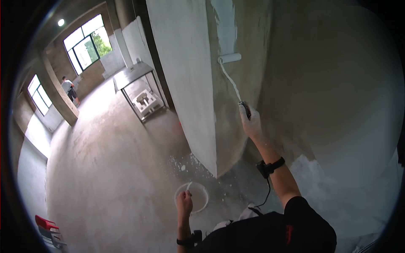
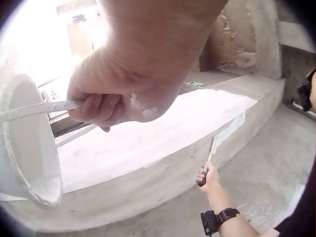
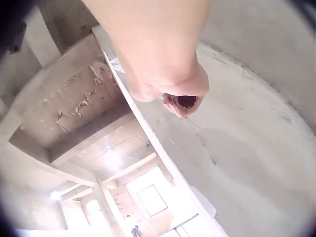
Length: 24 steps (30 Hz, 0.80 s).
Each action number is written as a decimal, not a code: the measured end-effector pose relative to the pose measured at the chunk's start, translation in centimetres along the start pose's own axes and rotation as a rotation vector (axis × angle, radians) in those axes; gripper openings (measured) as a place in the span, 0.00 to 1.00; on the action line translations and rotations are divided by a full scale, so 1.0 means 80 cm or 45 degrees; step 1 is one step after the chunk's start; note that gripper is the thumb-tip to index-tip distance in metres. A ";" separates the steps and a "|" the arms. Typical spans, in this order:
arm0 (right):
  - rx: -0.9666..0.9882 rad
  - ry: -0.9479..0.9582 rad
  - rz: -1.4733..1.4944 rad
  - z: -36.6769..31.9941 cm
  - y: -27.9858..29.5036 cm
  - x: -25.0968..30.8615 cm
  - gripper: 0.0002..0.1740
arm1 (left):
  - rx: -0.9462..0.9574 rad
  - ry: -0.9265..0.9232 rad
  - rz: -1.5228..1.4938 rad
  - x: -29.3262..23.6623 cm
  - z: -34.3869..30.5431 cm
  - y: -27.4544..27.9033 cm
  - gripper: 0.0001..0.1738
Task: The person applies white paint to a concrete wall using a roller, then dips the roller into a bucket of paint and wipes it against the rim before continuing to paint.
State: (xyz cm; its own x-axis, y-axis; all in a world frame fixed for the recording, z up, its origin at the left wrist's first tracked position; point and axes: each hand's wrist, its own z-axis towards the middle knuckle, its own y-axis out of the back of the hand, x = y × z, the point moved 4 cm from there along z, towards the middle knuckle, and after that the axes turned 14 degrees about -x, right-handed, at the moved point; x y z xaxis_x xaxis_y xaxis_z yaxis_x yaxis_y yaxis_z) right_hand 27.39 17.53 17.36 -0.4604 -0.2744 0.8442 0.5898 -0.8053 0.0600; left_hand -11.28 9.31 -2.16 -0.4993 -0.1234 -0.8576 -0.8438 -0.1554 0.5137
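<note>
My right hand (image 1: 252, 123) grips the dark handle of a paint roller (image 1: 230, 58), arm stretched up and forward. Its white sleeve lies against a bare grey-brown wall face, at the lower end of a fresh white strip (image 1: 225, 27). The frame is crusted with white paint. In the right wrist view the fingers curl round the handle (image 3: 187, 101), whose end shows; the roller head is hidden. Low down, my left hand (image 1: 184, 203) holds the paint-coated bail of a white bucket (image 2: 32, 143), which hangs tilted in the left wrist view. White paint smears that hand.
Left of the strip stands a white-coated wall face (image 1: 181, 63) with a sharp corner. White splatters (image 1: 183, 168) mark the floor near its foot. Farther back are a metal table (image 1: 133, 74), a person (image 1: 69, 89) by the windows, and a red chair (image 1: 44, 222) at lower left.
</note>
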 end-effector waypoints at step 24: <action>0.725 -0.845 0.586 -0.078 0.004 -0.137 0.18 | -0.167 0.497 -0.550 -0.051 -0.079 0.001 0.09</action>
State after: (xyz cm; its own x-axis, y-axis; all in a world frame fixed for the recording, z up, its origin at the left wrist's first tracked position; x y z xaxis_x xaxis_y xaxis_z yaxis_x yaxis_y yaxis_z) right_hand 28.47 17.03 4.85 0.2568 -0.0069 0.9665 0.9293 -0.2730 -0.2488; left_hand -8.06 3.58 1.55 0.0141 -0.3695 -0.9291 -0.9108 -0.3882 0.1405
